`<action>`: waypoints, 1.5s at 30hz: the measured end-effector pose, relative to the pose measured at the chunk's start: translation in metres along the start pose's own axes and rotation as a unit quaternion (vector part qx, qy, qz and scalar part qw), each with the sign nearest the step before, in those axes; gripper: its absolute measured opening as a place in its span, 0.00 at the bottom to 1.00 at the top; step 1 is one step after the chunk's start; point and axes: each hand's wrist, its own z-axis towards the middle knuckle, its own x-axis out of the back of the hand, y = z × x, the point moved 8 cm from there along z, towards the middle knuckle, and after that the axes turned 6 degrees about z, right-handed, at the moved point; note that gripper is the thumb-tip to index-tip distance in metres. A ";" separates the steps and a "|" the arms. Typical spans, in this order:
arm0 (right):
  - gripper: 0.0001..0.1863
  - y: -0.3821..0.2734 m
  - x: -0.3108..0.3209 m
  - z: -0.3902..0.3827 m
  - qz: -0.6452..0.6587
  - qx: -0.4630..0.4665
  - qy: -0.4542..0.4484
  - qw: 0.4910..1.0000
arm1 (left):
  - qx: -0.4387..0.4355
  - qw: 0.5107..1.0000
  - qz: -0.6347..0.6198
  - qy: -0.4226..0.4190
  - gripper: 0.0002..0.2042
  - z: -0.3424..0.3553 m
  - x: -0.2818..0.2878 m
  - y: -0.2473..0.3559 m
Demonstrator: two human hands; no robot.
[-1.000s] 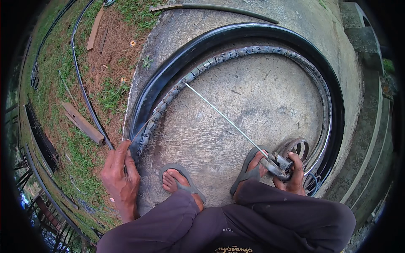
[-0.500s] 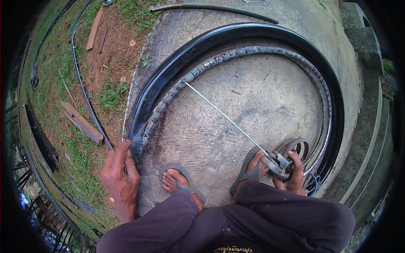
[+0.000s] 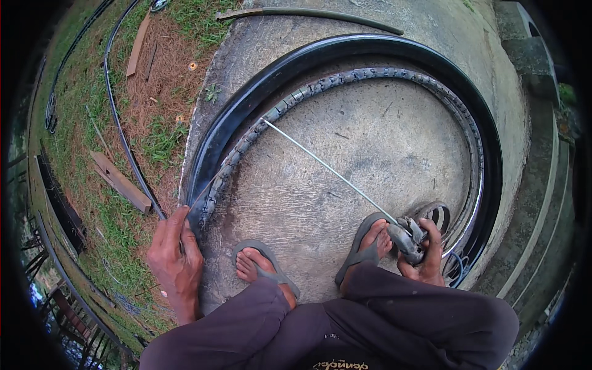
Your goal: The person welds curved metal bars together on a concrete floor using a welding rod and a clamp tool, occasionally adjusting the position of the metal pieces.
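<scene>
My right hand (image 3: 427, 256) is closed around a worn grey metal tool (image 3: 408, 237) with jaw-like parts, beside my right foot. From the tool a pale, straight cord or thin rod (image 3: 330, 168) runs up left to a dark ribbed strip (image 3: 290, 102), bent into an open ring. Outside it curves a wide, glossy black band (image 3: 246, 98). At the band's lower left end, my left hand (image 3: 179, 262) pinches a thin brownish wire (image 3: 206, 192) that leads to the strip. The fingertips' exact hold is partly hidden.
A grey round ring-shaped piece (image 3: 441, 213) and blue wire (image 3: 457, 268) lie by my right hand. A dark curved bar (image 3: 327, 12) rests at the far edge. Wooden pieces (image 3: 123, 182) and a black hose (image 3: 114, 105) lie on the grass. Concrete steps (image 3: 536, 203) rise at right.
The tool in my right hand has shifted slightly right and away from me, and the pale line has moved with it. My left hand stays nearly in place.
</scene>
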 end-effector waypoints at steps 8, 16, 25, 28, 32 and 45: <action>0.45 0.006 0.000 -0.006 -0.030 -0.003 -0.032 0.999 | -0.011 1.000 0.024 -0.011 0.11 0.002 -0.001 0.002; 0.46 0.004 -0.001 -0.002 -0.030 0.062 -0.036 0.997 | -0.048 0.998 0.020 0.018 0.10 0.003 0.000 0.003; 0.45 -0.001 0.005 -0.003 -0.023 0.070 0.030 0.997 | 0.007 1.000 -0.006 0.011 0.11 0.003 0.015 0.007; 0.46 0.002 0.003 -0.003 -0.035 0.035 0.032 0.998 | -0.009 0.999 0.047 0.013 0.12 0.008 0.015 0.005; 0.47 0.008 0.004 -0.004 -0.043 0.030 0.048 0.997 | -0.073 0.994 0.067 0.050 0.12 0.016 0.006 0.018; 0.46 0.006 0.003 -0.001 -0.031 0.007 0.028 0.999 | -0.054 0.994 0.082 0.044 0.12 0.026 0.005 0.032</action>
